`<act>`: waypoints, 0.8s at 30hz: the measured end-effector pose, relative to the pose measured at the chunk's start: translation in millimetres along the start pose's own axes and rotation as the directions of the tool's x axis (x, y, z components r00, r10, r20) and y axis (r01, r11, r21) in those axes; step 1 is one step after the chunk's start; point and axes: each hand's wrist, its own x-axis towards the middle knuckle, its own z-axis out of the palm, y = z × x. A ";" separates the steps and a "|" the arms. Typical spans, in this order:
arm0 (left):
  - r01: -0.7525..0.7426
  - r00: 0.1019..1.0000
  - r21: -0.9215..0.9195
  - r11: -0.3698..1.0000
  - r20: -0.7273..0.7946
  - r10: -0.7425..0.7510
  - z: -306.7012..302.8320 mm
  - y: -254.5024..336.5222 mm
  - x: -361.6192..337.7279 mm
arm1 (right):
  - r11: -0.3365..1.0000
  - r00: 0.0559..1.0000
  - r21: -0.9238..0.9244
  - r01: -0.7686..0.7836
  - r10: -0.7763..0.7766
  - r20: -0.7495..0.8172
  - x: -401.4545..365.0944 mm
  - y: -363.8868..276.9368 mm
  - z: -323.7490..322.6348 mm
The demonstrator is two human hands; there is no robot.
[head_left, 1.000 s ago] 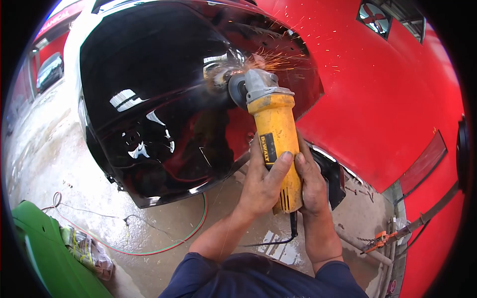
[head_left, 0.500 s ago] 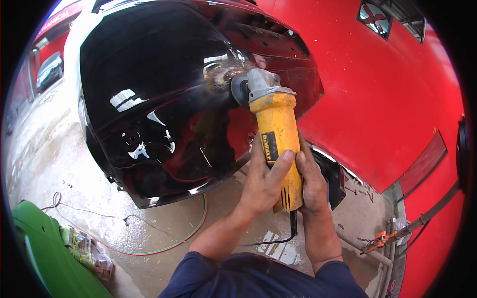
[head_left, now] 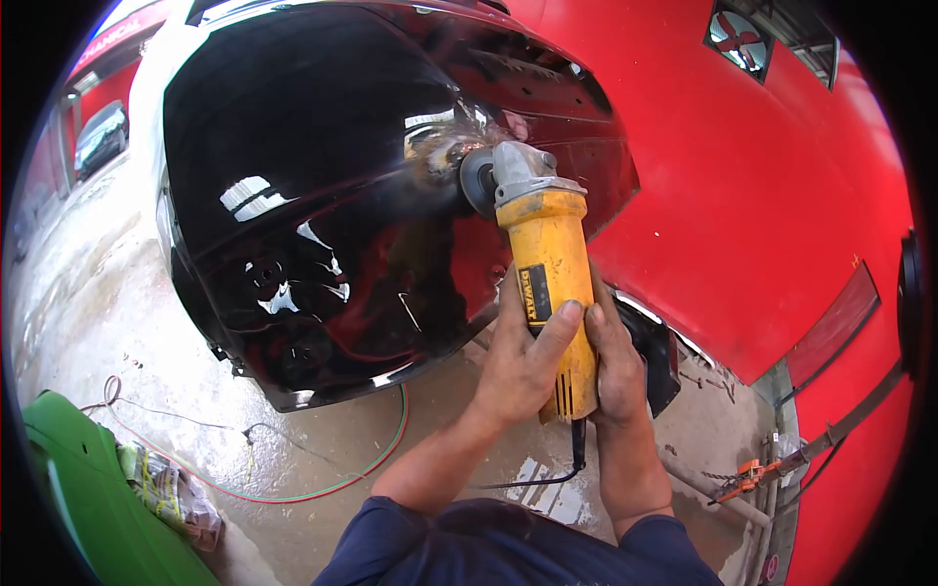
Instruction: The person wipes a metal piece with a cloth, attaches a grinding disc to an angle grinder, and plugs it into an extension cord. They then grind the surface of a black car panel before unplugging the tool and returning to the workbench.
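A yellow angle grinder (head_left: 557, 259) with a grey metal head is gripped between both my hands. My left hand (head_left: 518, 366) wraps its body from the left, thumb across the top. On the other side my right hand (head_left: 618, 366) closes round the rear of the body. The grinder's disc (head_left: 478, 183) is at a bare, scuffed metal patch (head_left: 437, 156) on a glossy black car body panel (head_left: 293, 117); sparks glow beside the disc. From the grinder's rear end hangs a black power cord (head_left: 578, 449).
Red and green hoses (head_left: 405, 430) and a thin cable (head_left: 195, 420) lie across the wet concrete floor. A green panel (head_left: 88, 488) stands at lower left beside a plastic-wrapped bundle (head_left: 181, 498). Along the right runs a red wall (head_left: 743, 215), with an orange chain device (head_left: 750, 479) near its base.
The grinder and black panel appear slightly lower and further right in view. Both hands keep the same hold, and the disc stays at the bare patch.
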 end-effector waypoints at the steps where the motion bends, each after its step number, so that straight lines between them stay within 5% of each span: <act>1: 0.002 1.000 -0.011 1.000 0.005 -0.002 0.3 0.6 -0.3 | 1.000 1.000 -0.006 -0.002 0.002 -0.003 -0.6 -0.3 0.4; 17: -0.020 0.999 -0.012 1.000 0.036 0.020 1.0 6.1 8.2 | 0.999 1.000 -0.038 0.029 -0.029 -0.002 7.1 -3.2 1.0; 24: 0.032 0.999 -0.043 0.999 0.043 -0.030 2.5 4.1 10.2 | 0.991 1.000 0.137 -0.001 0.002 -0.006 7.9 0.3 -0.5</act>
